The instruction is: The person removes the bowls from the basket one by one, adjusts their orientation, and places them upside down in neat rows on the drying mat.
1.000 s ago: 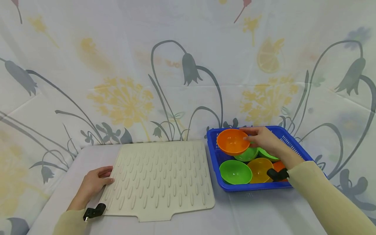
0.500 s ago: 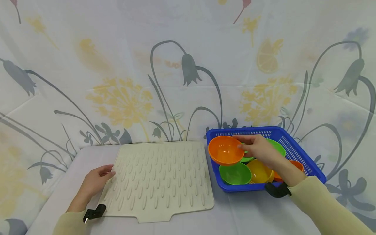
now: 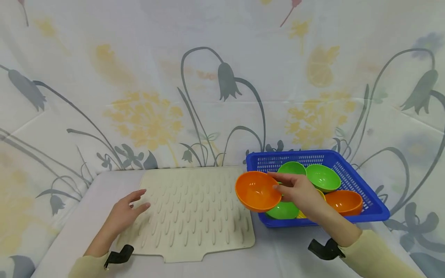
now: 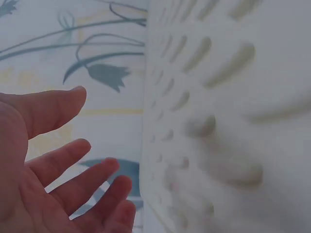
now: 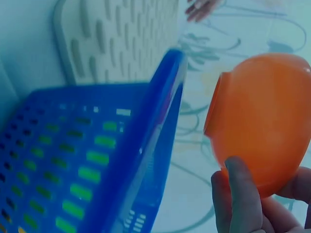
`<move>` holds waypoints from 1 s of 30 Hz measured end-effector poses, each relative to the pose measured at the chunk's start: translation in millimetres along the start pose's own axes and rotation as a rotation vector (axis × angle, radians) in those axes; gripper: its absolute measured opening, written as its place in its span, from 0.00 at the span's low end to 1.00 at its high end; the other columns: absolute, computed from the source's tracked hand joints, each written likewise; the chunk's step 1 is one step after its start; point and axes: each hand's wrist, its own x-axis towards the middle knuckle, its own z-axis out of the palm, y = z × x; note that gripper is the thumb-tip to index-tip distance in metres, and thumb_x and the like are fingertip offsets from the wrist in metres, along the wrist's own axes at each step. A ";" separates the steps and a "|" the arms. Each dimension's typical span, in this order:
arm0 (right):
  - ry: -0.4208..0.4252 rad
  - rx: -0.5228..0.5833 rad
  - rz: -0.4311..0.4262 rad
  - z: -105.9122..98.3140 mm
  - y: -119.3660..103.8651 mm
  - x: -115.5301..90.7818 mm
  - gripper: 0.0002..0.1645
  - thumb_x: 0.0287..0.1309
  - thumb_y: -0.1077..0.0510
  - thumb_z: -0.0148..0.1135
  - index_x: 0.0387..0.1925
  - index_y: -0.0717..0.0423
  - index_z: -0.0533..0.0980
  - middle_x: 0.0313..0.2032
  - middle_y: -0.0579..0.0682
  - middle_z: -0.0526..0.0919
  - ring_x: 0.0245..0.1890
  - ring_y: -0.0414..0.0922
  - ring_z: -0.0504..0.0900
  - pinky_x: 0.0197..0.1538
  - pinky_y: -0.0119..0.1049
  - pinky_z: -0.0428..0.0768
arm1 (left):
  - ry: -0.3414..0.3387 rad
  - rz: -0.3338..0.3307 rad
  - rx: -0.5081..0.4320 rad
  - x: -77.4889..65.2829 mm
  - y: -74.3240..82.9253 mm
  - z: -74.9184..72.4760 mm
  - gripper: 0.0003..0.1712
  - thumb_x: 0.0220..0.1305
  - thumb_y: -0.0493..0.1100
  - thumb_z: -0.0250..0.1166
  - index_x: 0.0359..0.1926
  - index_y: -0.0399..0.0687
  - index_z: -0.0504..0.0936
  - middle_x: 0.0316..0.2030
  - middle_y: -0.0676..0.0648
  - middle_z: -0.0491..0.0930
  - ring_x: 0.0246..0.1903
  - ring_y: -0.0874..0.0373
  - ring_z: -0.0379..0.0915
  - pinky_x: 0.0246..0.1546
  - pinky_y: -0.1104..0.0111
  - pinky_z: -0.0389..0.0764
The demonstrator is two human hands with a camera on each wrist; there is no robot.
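Observation:
An orange bowl (image 3: 256, 193) is pinched at its right side by my right hand (image 3: 300, 193), held above the left edge of a blue basket (image 3: 375, 216). In the right wrist view the bowl (image 5: 267, 116) shows its outer side and foot, with fingers (image 5: 243, 194) against it. My left hand (image 3: 123, 212) hovers over the left side of a cream ridged mat (image 3: 194, 216), fingers spread and holding nothing. The left wrist view shows that hand (image 4: 63, 170) apart from the ridged surface (image 4: 223, 145).
Inside the basket lie several bowls: green bowls (image 3: 323, 177), a yellow one mostly hidden behind my right hand, and an orange bowl (image 3: 344, 202). A white cloth (image 3: 278, 251) covers the table. A flower-print curtain (image 3: 156, 77) hangs behind.
My right hand has carried the orange bowl left and toward me, from over the basket to its left edge. My left hand has lifted off the mat's left edge and moved right.

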 end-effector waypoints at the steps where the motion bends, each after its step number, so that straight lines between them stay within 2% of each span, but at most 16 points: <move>1: -0.001 0.012 0.005 3.1 0.2 -1.5 0.27 0.70 0.63 0.56 0.69 0.62 0.68 0.62 0.63 0.75 0.52 0.54 0.82 0.49 0.39 0.84 | -0.004 0.017 -0.025 -1.2 5.2 2.5 0.37 0.70 0.51 0.64 0.71 0.36 0.66 0.65 0.29 0.67 0.65 0.33 0.63 0.62 0.43 0.68; 5: 0.005 0.020 0.016 16.4 -1.0 -7.4 0.27 0.69 0.62 0.57 0.68 0.62 0.70 0.61 0.62 0.76 0.52 0.54 0.82 0.48 0.40 0.84 | -0.037 0.085 -0.149 -5.8 25.5 12.4 0.34 0.69 0.47 0.65 0.70 0.38 0.67 0.66 0.34 0.68 0.66 0.36 0.63 0.64 0.43 0.66; 11: 0.015 0.052 0.060 34.9 -0.5 -12.1 0.26 0.68 0.65 0.58 0.66 0.60 0.72 0.60 0.61 0.77 0.53 0.55 0.82 0.48 0.42 0.84 | -0.095 0.215 -0.277 -13.9 56.9 27.0 0.31 0.66 0.45 0.68 0.68 0.47 0.71 0.65 0.42 0.72 0.65 0.43 0.66 0.63 0.44 0.67; 16: 0.002 0.075 0.060 50.3 0.4 -13.0 0.26 0.66 0.64 0.60 0.65 0.59 0.74 0.58 0.60 0.80 0.51 0.53 0.83 0.48 0.42 0.84 | -0.158 0.314 -0.345 -21.8 81.1 39.3 0.33 0.64 0.45 0.70 0.69 0.51 0.71 0.64 0.49 0.74 0.63 0.49 0.69 0.63 0.56 0.71; 19: -0.007 0.076 0.048 58.5 1.2 -13.6 0.26 0.65 0.62 0.62 0.64 0.59 0.75 0.56 0.59 0.81 0.50 0.51 0.84 0.46 0.41 0.85 | -0.215 0.360 -0.404 -25.8 93.9 48.1 0.34 0.64 0.43 0.70 0.69 0.48 0.70 0.64 0.49 0.74 0.62 0.50 0.70 0.62 0.63 0.72; 23: -0.032 0.093 0.008 67.1 3.4 -13.8 0.26 0.65 0.62 0.62 0.64 0.62 0.74 0.58 0.61 0.79 0.49 0.52 0.84 0.45 0.41 0.85 | -0.301 0.377 -0.481 -29.1 107.8 58.4 0.34 0.65 0.41 0.69 0.70 0.48 0.68 0.65 0.45 0.72 0.62 0.48 0.70 0.61 0.63 0.72; 26: -0.035 0.111 0.000 72.8 4.4 -13.3 0.27 0.66 0.62 0.62 0.65 0.63 0.73 0.59 0.62 0.78 0.51 0.53 0.83 0.45 0.41 0.85 | -0.355 0.355 -0.517 -30.6 115.2 65.4 0.35 0.65 0.42 0.69 0.71 0.50 0.68 0.65 0.45 0.72 0.62 0.47 0.69 0.61 0.60 0.73; 30: 0.009 0.124 0.020 79.8 4.2 -14.0 0.26 0.66 0.64 0.62 0.64 0.62 0.74 0.61 0.60 0.78 0.54 0.54 0.82 0.46 0.41 0.85 | -0.399 0.321 -0.563 -32.7 121.7 74.3 0.36 0.65 0.43 0.69 0.72 0.50 0.67 0.65 0.48 0.72 0.61 0.47 0.69 0.61 0.54 0.73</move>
